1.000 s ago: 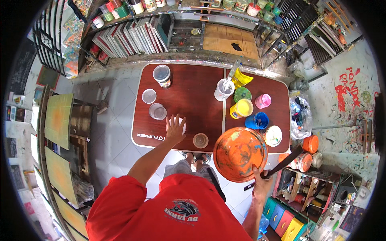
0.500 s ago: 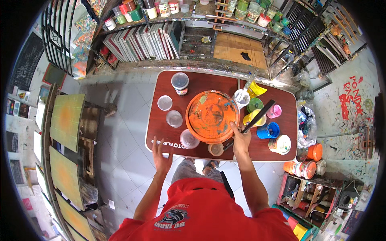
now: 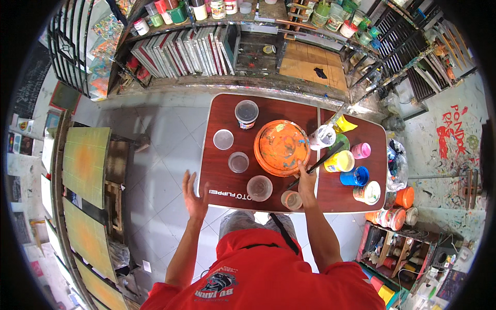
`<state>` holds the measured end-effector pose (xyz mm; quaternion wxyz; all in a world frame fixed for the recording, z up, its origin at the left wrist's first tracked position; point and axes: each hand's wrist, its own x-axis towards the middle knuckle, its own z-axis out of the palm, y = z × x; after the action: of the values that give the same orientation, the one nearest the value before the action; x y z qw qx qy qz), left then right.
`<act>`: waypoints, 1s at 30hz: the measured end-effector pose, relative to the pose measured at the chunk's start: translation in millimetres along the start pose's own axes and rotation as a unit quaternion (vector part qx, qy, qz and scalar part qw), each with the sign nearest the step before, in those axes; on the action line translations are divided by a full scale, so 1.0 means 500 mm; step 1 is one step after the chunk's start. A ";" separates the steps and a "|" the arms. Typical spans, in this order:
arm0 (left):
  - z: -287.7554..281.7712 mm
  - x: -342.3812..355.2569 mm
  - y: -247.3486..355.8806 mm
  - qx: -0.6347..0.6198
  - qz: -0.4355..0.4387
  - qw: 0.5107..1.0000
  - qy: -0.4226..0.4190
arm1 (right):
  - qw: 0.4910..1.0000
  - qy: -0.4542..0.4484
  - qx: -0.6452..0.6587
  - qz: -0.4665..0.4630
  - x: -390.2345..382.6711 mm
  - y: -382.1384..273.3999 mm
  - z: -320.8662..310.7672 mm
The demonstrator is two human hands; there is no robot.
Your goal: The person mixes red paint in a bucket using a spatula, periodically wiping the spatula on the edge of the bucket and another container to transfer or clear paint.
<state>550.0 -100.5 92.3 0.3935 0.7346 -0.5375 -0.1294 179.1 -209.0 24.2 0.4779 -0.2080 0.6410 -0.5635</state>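
Note:
My right hand point(image 3: 307, 182) is closed around a long, flat black stick point(image 3: 330, 155), which slants up and to the right over the table. The thumb of that hand is at the near right edge of an orange, paint-smeared round bucket point(image 3: 282, 147) with its lid on. My left hand point(image 3: 194, 199) is off the table's left front corner, fingers spread and nothing in it. Between the hands, near the front edge, are a clear plastic cup point(image 3: 259, 188) and a smaller cup point(image 3: 292, 200). Whether the bucket fully rests on the table is hard to see.
The dark red table point(image 3: 227, 170) also bears a grey-lidded tub point(image 3: 247, 111), a white cup point(image 3: 322, 137) with tools, and yellow point(image 3: 339, 161), pink point(image 3: 360, 150) and blue point(image 3: 355, 176) paint pots. Yellowish panels point(image 3: 85, 160) stand on a rack at left; frames point(image 3: 186, 54) fill the far shelf.
The orange bucket looks smaller and lower, shifted to the right in view. The black stick has dropped with my right hand. My left hand has moved left, away from the table's edge.

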 end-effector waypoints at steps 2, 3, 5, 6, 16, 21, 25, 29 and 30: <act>0.044 0.022 0.038 -0.052 0.017 0.998 -0.010 | 0.998 -0.043 -0.046 -0.010 -0.023 -0.016 -0.005; 0.072 0.029 0.062 -0.082 0.027 0.996 -0.020 | 0.994 -0.052 -0.095 -0.013 -0.026 -0.014 -0.028; 0.105 0.022 0.096 -0.146 -0.027 0.987 -0.057 | 0.980 -0.044 -0.192 -0.013 -0.049 -0.020 -0.045; 0.121 0.022 0.115 -0.183 -0.087 0.976 -0.081 | 0.943 -0.015 -0.301 -0.141 -0.054 -0.027 -0.054; 0.328 -0.046 0.117 -0.433 -0.465 0.721 -0.274 | 0.670 -0.227 -0.550 -0.444 -0.142 -0.050 0.035; 0.408 -0.071 0.115 -0.514 -0.440 0.682 -0.276 | 0.635 -0.217 -0.575 -0.468 -0.083 -0.022 0.051; 0.410 -0.083 0.124 -0.543 -0.457 0.665 -0.232 | 0.608 -0.252 -0.581 -0.480 -0.065 -0.040 0.067; 0.423 -0.089 0.119 -0.587 -0.451 0.635 -0.220 | 0.602 -0.285 -0.589 -0.458 -0.058 -0.042 0.071; 0.422 -0.091 0.117 -0.587 -0.445 0.641 -0.216 | 0.603 -0.297 -0.593 -0.444 -0.059 -0.041 0.073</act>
<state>362.9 -159.2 -14.8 0.5095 0.4515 -0.0269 -0.7320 217.6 -210.1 57.8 0.1045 -0.8606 0.4860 -0.1105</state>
